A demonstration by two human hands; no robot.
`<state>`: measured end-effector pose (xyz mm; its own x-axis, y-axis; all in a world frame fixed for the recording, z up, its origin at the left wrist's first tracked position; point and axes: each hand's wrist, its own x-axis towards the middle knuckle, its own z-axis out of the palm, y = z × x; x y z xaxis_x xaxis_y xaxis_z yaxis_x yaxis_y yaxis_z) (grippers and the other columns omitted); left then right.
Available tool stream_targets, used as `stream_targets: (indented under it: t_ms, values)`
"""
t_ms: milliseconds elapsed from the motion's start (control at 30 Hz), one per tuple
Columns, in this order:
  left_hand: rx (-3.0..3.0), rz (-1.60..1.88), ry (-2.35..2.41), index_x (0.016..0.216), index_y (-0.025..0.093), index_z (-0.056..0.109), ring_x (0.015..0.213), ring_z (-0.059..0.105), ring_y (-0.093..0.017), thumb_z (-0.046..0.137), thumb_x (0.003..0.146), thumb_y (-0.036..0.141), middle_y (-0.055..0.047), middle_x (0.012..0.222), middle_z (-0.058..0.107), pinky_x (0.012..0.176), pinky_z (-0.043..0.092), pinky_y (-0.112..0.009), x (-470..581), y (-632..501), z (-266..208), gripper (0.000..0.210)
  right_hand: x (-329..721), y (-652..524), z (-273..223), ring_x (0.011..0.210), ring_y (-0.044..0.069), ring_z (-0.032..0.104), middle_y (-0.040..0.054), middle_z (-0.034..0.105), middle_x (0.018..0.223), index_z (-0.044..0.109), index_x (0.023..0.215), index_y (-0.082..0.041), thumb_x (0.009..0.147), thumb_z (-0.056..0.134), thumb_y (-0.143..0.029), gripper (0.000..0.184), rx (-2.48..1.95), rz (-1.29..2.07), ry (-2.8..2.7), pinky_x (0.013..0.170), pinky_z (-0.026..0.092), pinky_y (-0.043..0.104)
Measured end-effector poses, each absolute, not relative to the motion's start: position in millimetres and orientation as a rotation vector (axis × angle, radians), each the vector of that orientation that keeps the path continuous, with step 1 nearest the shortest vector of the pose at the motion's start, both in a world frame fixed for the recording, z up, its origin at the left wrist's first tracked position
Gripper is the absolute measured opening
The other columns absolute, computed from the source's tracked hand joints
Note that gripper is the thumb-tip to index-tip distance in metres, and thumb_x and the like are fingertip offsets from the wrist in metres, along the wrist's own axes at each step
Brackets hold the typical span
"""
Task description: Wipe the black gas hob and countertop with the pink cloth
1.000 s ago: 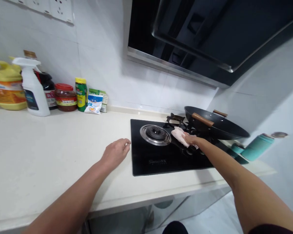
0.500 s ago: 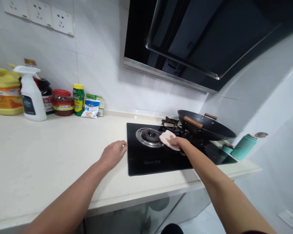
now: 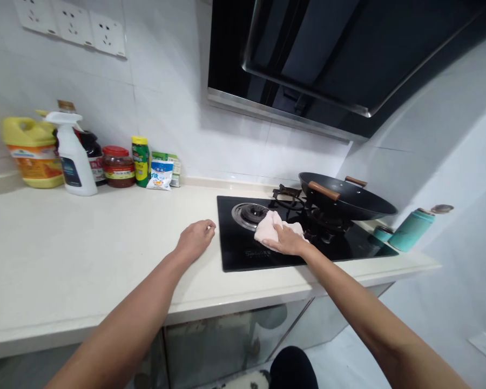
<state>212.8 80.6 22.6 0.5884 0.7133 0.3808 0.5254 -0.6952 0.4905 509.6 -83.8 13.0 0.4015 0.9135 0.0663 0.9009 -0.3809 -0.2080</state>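
Observation:
My right hand (image 3: pixel 284 240) presses a pale pink cloth (image 3: pixel 268 226) against the black glass gas stove (image 3: pixel 243 259). The cloth lies bunched under and around the fingers, just in front of the left burner (image 3: pixel 245 216) and partly over its ring. My left hand (image 3: pixel 196 237) rests on the white countertop (image 3: pixel 146 243), just left of the stove's edge. Its fingers are curled in, with nothing visible in them. A black wok (image 3: pixel 348 202) with wooden handles sits over the right burner. The loose pot stand (image 3: pixel 287 195) is at the back of the stove.
Above the stove hangs a black range hood (image 3: pixel 308 65). At the back left stand a yellow jug (image 3: pixel 34 156), a white spray bottle (image 3: pixel 76 162), a red-lidded jar (image 3: pixel 119 167), a green shaker bottle (image 3: pixel 141 162) and a seasoning packet (image 3: pixel 160 174). Right of the stove is a teal canister (image 3: pixel 412 231).
My right hand has drawn the cloth towards the front of the stove, and the cloth is more spread out. The left hand stays by the stove's edge. The view has shifted slightly.

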Motion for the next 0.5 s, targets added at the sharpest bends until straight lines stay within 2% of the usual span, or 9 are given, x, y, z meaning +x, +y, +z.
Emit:
stream_targets:
  t_ms: [133,300,500]
  values:
    - [2.474,0.835,1.011,0.101,0.023,0.072,0.092,0.067,-0.023,0.047,0.088,0.027,-0.005,0.098,0.074,0.082,0.048,-0.032,212.7,83.2,19.3,0.029,460.0,-92.9,18.1,0.140,0.040,0.035,0.0182,0.041,0.152,0.039,0.151,-0.023,0.080,0.053,-0.080,0.092,-2.352,0.095,-1.675,0.112,0.025,0.055]
    - [2.409,0.910,1.093,0.100,0.022,0.071,0.095,0.066,-0.021,0.045,0.088,0.028,-0.005,0.105,0.074,0.085,0.048,-0.030,205.9,92.7,17.3,0.029,377.7,-81.3,21.5,0.146,0.039,0.027,0.0114,0.024,0.164,0.046,0.147,-0.029,0.081,0.055,-0.076,0.081,-2.075,0.089,-1.895,0.113,0.023,0.059]
    - [2.355,0.947,1.207,0.099,0.021,0.072,0.090,0.068,-0.019,0.045,0.086,0.030,-0.003,0.100,0.076,0.078,0.049,-0.026,195.6,101.5,20.6,0.031,309.9,-87.1,18.0,0.138,0.032,0.039,0.0062,0.044,0.153,0.054,0.136,-0.034,0.084,0.063,-0.059,0.058,-1.722,0.043,-2.106,0.114,0.023,0.056]
